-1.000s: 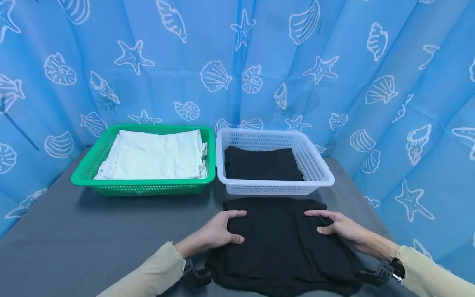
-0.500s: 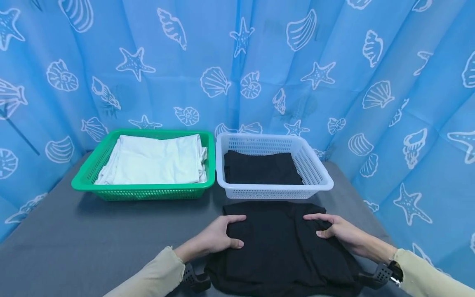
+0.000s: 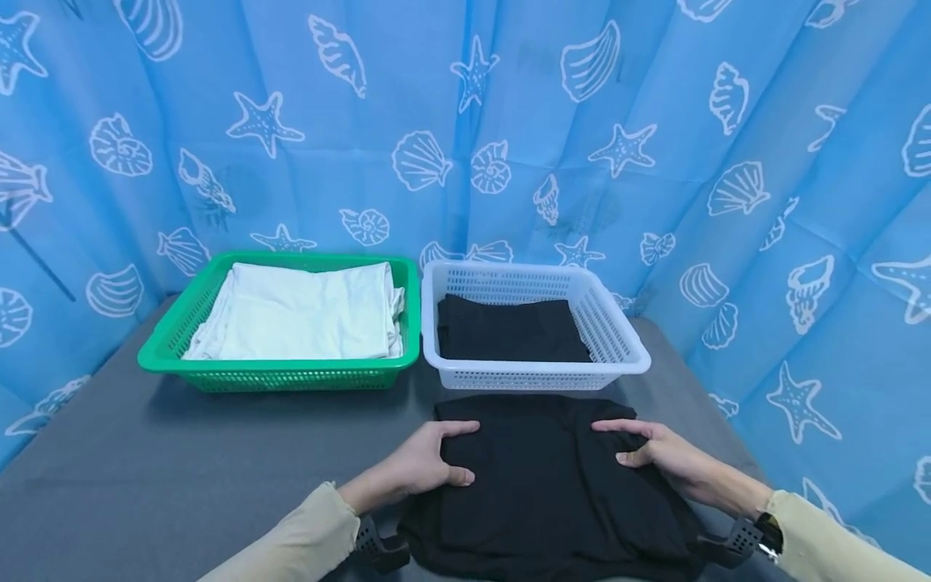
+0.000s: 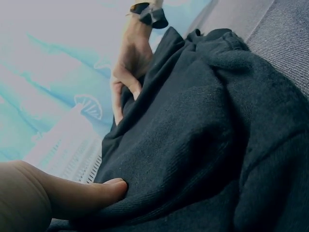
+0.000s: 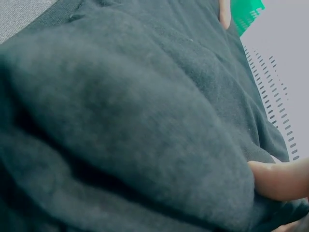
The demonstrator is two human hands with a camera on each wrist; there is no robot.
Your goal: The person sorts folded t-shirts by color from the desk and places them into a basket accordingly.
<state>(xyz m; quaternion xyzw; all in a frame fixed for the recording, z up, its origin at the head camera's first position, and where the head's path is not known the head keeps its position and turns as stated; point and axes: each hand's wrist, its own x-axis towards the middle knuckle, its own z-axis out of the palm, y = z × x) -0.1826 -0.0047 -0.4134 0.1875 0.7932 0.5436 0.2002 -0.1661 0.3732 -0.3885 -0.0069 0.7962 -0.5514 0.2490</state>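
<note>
A black folded garment (image 3: 531, 485) lies in front of the person, with loose creases on its right side and a wider near edge. My left hand (image 3: 418, 461) holds its left side, thumb and index finger on top. On the opposite side my right hand (image 3: 672, 461) grips the cloth, index finger stretched along the top and thumb bent in beside it. The remaining fingers of both hands are hidden in the head view. In the left wrist view the left thumb (image 4: 82, 195) presses on the fabric; in the right wrist view the right thumb (image 5: 277, 180) touches a raised fold.
Behind the garment stands a white basket (image 3: 538, 368) with a folded black cloth (image 3: 512, 331) in it. Left of it, a green basket (image 3: 291, 365) holds folded white cloth (image 3: 309, 311). A grey-covered table (image 3: 240, 453) carries everything; a blue seashell curtain (image 3: 436, 97) hangs behind.
The head view has tilted slightly upward, so the scene sits a little lower in it. Both hands and the garment stay practically where they were.
</note>
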